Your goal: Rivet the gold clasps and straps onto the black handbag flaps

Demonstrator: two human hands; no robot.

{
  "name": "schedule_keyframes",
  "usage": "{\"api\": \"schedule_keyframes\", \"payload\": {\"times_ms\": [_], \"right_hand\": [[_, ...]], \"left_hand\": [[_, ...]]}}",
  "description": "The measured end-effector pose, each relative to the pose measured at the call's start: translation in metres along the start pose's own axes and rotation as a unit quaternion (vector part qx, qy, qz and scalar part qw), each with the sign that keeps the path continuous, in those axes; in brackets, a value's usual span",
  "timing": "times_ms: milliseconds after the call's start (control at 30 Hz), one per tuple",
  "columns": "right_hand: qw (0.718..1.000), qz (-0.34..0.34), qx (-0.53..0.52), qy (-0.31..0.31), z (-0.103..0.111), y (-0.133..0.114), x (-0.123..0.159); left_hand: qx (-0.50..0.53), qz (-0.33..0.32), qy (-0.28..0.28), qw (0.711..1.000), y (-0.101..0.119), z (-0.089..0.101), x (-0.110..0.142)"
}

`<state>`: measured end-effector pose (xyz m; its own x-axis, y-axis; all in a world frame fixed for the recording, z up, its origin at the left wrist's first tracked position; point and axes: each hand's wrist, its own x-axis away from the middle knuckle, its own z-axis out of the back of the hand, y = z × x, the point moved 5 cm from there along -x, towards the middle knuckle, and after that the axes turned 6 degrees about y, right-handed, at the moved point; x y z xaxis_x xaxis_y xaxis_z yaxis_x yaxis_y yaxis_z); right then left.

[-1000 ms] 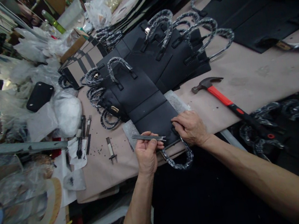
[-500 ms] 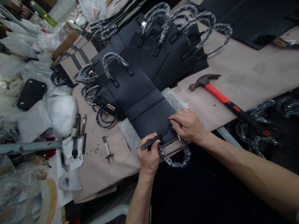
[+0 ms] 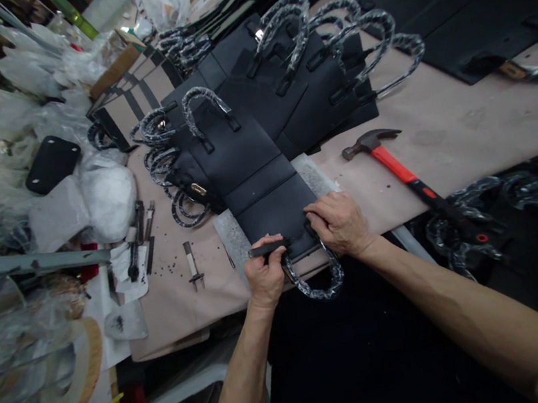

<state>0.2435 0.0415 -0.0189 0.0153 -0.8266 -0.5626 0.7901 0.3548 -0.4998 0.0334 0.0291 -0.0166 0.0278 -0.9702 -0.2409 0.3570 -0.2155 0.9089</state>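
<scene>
A black leather bag panel lies over a pale stone slab, its near end toward me. At that end a bag handle wrapped in clear plastic loops over the table edge. My left hand is closed around a short dark flat tool, at the left base of this handle. My right hand pinches the handle's other base against the panel, the fingertips partly hiding it. At the panel's far end stands a second wrapped handle.
A claw hammer with a red and black grip lies to the right. Left on the table are a pronged punch, several slim tools and scattered black bits. More black panels with wrapped handles are piled behind. Plastic bags crowd the left.
The view has shifted slightly. Both hands keep nearly the same places on the panel and handle; the dark tool in my left hand sits a little flatter.
</scene>
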Motion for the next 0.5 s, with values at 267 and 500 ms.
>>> {"api": "schedule_keyframes", "payload": {"times_ms": [267, 500], "right_hand": [[1.000, -0.003, 0.001, -0.003, -0.0015, 0.0015, 0.0013], [1.000, 0.003, 0.011, 0.000, 0.0001, -0.0008, 0.0003]], "left_hand": [[-0.021, -0.020, -0.001, 1.000, 0.0018, -0.0002, -0.0026], [-0.032, -0.079, -0.019, 0.996, 0.0047, -0.0055, -0.0072]]}}
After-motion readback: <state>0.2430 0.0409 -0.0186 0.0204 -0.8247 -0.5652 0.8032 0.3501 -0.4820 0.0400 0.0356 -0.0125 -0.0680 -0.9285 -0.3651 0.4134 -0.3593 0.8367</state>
